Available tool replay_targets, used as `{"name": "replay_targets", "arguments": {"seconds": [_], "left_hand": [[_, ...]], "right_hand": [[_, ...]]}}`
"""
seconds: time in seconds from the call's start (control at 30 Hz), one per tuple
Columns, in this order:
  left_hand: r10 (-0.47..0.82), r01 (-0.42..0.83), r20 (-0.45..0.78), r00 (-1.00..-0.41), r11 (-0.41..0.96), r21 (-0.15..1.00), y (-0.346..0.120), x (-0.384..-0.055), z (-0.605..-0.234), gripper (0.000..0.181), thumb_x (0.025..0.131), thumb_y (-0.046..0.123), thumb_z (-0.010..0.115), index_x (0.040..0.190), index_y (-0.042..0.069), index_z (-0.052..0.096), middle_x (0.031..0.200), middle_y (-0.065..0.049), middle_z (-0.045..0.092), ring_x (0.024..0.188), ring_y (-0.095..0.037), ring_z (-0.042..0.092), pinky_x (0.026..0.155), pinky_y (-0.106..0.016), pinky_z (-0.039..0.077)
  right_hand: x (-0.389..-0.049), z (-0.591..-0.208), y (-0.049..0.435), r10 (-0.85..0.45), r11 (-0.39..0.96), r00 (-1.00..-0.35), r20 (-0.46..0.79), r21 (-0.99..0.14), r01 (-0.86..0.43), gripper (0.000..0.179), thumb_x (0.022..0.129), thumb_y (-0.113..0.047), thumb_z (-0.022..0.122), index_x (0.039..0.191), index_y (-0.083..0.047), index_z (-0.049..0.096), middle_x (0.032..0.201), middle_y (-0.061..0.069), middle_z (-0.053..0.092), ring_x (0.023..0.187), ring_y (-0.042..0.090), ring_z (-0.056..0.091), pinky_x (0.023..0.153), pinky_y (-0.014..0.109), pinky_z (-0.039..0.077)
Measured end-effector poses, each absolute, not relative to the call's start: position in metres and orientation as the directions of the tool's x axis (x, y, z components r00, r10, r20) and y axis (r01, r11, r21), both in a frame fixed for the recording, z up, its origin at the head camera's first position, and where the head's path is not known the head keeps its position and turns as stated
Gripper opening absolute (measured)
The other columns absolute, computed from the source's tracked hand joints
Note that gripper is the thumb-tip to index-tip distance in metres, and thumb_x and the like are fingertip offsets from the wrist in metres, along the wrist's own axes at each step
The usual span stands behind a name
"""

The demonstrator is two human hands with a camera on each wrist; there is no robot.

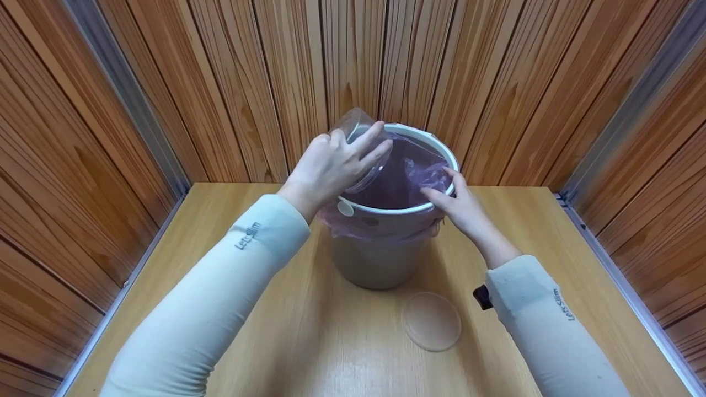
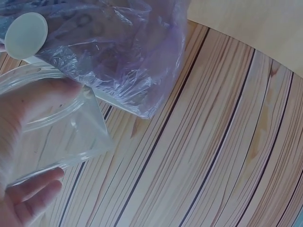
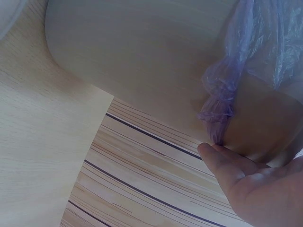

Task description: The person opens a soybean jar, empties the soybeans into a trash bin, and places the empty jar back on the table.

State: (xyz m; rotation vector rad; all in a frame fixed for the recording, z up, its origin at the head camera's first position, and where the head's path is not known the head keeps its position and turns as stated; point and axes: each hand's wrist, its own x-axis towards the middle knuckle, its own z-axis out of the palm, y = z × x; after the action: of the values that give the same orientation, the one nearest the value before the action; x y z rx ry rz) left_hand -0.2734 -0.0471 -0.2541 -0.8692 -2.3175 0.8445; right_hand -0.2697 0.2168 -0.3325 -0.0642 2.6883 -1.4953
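A grey trash bin (image 1: 375, 259) with a white rim (image 1: 400, 210) stands upright, lined with a purple plastic bag (image 1: 380, 229) folded down over its outside. My left hand (image 1: 339, 162) grips a clear plastic container (image 1: 353, 124), tilted over the bin's left side with its mouth toward the opening. In the left wrist view, thumb and fingers lie on opposite sides of the container (image 2: 71, 137). My right hand (image 1: 460, 201) holds the bin's right rim, with thumb and a finger over the inner edge by crumpled bag film (image 1: 423, 173). A knotted bag end (image 3: 218, 116) hangs beside that hand.
A round translucent lid (image 1: 432, 321) lies on the wooden table (image 1: 353, 358) in front of the bin. Wood-panelled walls (image 1: 287, 82) rise close behind the bin and along both sides. Metal strips (image 1: 623, 281) edge the table's sides.
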Motion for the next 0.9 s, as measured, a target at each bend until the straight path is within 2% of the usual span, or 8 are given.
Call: {"name": "replay_targets", "arguments": {"seconds": [0.33,0.53,0.63,0.77,0.9], "left_hand": [[0.756,0.411,0.229,-0.614,0.553,-0.725,-0.0468,-0.2745,-0.255,0.078,0.094,0.009,0.06,0.157,0.032,0.022,0.164,-0.002,0.024,0.085,-0.025,0.065,0.061,-0.03,0.056],[0.761,0.415,0.227,-0.607,0.547,-0.727,-0.0463,-0.2726,-0.2522,0.074,0.096,0.024,0.062,0.158,0.032,0.021,0.162,-0.001,0.025,0.085,-0.023,0.064,0.062,-0.031,0.056],[0.751,0.404,0.252,-0.61,0.569,-0.716,-0.0456,-0.2723,-0.2506,0.076,0.096,0.021,0.062,0.158,0.032,0.02,0.163,-0.001,0.023,0.086,-0.024,0.064,0.06,-0.03,0.055],[0.741,0.42,0.224,-0.633,0.571,-0.706,-0.0452,-0.2717,-0.2487,0.082,0.094,0.008,0.061,0.159,0.032,0.016,0.165,-0.002,0.02,0.087,-0.024,0.063,0.06,-0.029,0.054],[0.743,0.421,0.186,-0.643,0.546,-0.724,-0.0449,-0.2716,-0.2464,0.084,0.095,0.013,0.063,0.16,0.031,0.012,0.166,-0.003,0.017,0.088,-0.024,0.064,0.063,-0.03,0.055]], "right_hand": [[-0.2709,-0.3334,0.216,-0.073,0.521,-0.997,-0.04,-0.853,-0.004,0.091,0.093,-0.049,0.058,0.16,-0.015,0.007,0.161,0.024,0.021,0.148,0.04,0.023,0.12,0.056,0.021],[-0.2699,-0.3331,0.2151,-0.068,0.526,-0.997,-0.036,-0.85,-0.005,0.09,0.093,-0.05,0.058,0.159,-0.014,0.008,0.161,0.024,0.023,0.148,0.04,0.025,0.12,0.057,0.022],[-0.2703,-0.3335,0.215,-0.058,0.53,-0.998,-0.036,-0.848,0.0,0.09,0.092,-0.051,0.059,0.159,-0.013,0.01,0.16,0.024,0.024,0.147,0.039,0.026,0.12,0.056,0.024],[-0.2711,-0.3348,0.2157,-0.055,0.521,-0.998,-0.04,-0.854,0.006,0.09,0.092,-0.051,0.059,0.158,-0.013,0.011,0.16,0.024,0.024,0.147,0.039,0.026,0.119,0.055,0.024],[-0.2707,-0.3349,0.2163,-0.057,0.52,-0.997,-0.046,-0.854,0.009,0.091,0.093,-0.052,0.058,0.159,-0.013,0.009,0.161,0.024,0.022,0.148,0.039,0.025,0.12,0.056,0.023]]}}
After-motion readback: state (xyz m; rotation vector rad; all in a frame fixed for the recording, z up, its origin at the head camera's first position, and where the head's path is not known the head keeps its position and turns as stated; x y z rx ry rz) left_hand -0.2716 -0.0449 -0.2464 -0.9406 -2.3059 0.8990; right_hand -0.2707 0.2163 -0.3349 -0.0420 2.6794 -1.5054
